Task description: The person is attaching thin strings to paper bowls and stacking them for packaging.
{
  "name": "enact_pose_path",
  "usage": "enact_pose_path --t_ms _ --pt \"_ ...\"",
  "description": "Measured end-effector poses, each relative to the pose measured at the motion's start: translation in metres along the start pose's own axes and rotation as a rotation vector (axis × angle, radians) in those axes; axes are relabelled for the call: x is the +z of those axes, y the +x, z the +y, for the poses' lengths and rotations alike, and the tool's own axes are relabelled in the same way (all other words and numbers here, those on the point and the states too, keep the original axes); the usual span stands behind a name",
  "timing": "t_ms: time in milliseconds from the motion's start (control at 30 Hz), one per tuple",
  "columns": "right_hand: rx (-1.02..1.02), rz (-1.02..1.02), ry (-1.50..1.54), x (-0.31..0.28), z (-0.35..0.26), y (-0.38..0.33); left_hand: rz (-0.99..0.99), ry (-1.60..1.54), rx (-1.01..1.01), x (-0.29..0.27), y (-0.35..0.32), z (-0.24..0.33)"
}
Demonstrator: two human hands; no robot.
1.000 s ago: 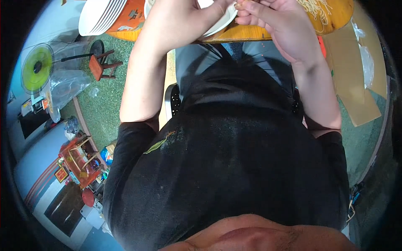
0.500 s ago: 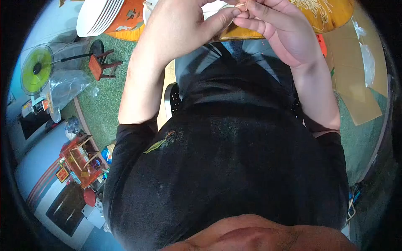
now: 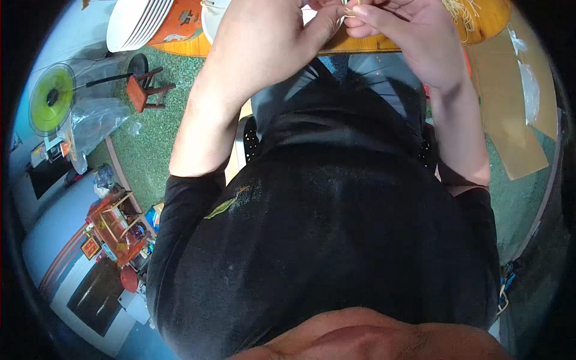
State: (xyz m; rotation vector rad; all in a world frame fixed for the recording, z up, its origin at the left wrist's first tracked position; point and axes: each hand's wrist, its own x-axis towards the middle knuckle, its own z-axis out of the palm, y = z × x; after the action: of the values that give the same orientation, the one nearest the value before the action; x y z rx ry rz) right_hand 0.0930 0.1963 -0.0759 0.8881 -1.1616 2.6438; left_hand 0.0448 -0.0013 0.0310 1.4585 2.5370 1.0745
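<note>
Left hand now nearer right hand, thin pale strand between.

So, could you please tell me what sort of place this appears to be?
It looks like a home, or perhaps a small home workroom: a green-bladed fan, a low reddish stool and a wooden table with loose pale string on it suggest that.

Two hands counted: one left hand, one right hand. Between them, at least one pale strand is seen. One tabletop, one fan, one stool logged. One bowl stack, several nested, exact number not resolved. One strand bundle, strands uncountable. White dish: at least one.
</note>
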Motion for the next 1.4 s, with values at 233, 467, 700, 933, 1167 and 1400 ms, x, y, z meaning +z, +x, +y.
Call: enact_pose_path --t_ms 233,467,700,933,1167,1400 --pt "0.435 0.411 -0.725 0.048 -0.029 0.011 -0.009 -0.017 -0.071 0.001 -0.002 0.000" --pt "0.035 0.389 -1.423 0.067 -0.017 0.006 0.009 -0.015 -0.024 0.002 -0.007 0.002" --pt "-0.498 0.320 -1.507 0.056 0.013 -0.009 0.105 -0.629 -0.259 0.015 -0.017 0.004" --pt "-0.536 0.261 -1.526 0.052 0.018 -0.016 -0.064 -0.473 -0.352 0.008 -0.009 0.000" --pt "-0.526 0.241 -1.514 0.049 0.014 -0.014 -0.105 -0.593 -0.420 0.004 -0.009 -0.010" --pt "-0.523 0.163 -1.580 0.045 0.005 -0.016 -0.097 -0.674 -0.390 0.006 -0.008 -0.012"
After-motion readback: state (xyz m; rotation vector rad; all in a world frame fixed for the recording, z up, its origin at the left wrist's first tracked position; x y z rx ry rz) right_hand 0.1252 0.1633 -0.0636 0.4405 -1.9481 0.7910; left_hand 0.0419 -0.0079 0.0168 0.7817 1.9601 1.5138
